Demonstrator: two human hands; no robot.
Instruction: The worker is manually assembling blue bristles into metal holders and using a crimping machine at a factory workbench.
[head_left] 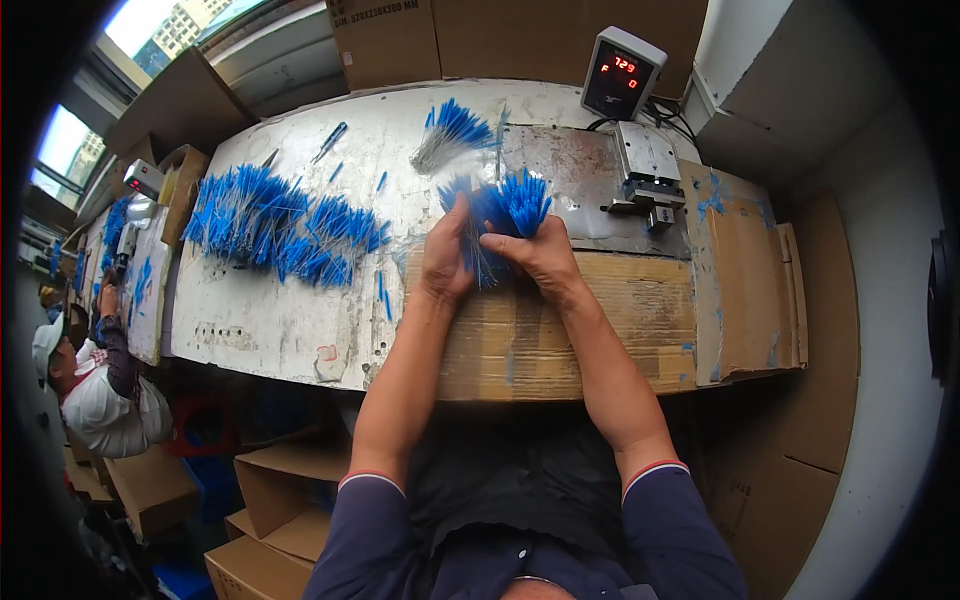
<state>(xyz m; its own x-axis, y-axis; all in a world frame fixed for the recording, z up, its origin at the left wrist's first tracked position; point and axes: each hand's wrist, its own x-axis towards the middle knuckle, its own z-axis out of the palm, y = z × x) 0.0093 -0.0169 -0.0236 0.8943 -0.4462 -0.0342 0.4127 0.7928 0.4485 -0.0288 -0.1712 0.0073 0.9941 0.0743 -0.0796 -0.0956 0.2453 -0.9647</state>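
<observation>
The person's left hand (447, 255) and right hand (548, 260) work above a flat brown cardboard sheet (610, 320), and each grip is curled partly closed on a bundle of thin, pale strands with blue ends (526, 205); how firmly the hidden fingers press, I cannot tell. The bundle lies between the 2 palms, its blue ends fanning above the right thumb and some strands hanging below, probably held upright so the tips stay gathered and visible. A loose blue-and-white strand pile (255, 215) lies left on the worn white worktop (275, 335), seemingly for easy reach; a neater sheaf (450, 140) rests beyond the hands, perhaps kept apart to avoid mixing.
</observation>
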